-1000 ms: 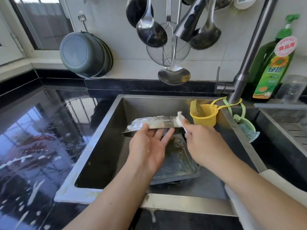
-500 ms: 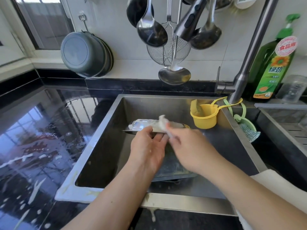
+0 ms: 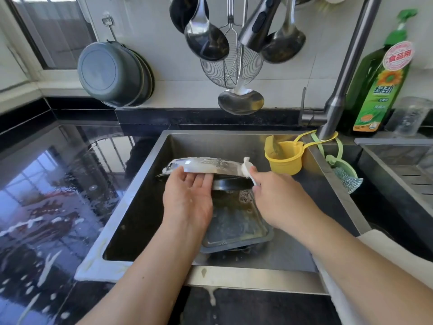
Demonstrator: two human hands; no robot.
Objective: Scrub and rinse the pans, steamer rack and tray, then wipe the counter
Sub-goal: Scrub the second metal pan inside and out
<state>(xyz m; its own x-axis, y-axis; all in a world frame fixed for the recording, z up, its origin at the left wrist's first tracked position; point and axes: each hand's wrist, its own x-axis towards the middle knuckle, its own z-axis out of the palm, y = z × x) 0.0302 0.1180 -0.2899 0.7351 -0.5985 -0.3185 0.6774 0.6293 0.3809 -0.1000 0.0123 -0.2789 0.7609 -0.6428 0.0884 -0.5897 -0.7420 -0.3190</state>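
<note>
Counter: black, wet, streaked with suds at your left.
Sink: steel basin holding everything you are washing.
Tray: flat on the sink floor, under your wrists.
Pan: tilted on edge above the tray, soapy.
Left hand: straight fingers propping the pan from below.
Right hand: pinching a white cloth against the pan's right rim.

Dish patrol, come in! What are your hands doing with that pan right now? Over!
Left hand propping the soapy pan on edge, fingers flat. Right hand pinching white cloth at the pan's right rim. Dirty tray waiting underneath in the sink. Nothing blocking.
</note>
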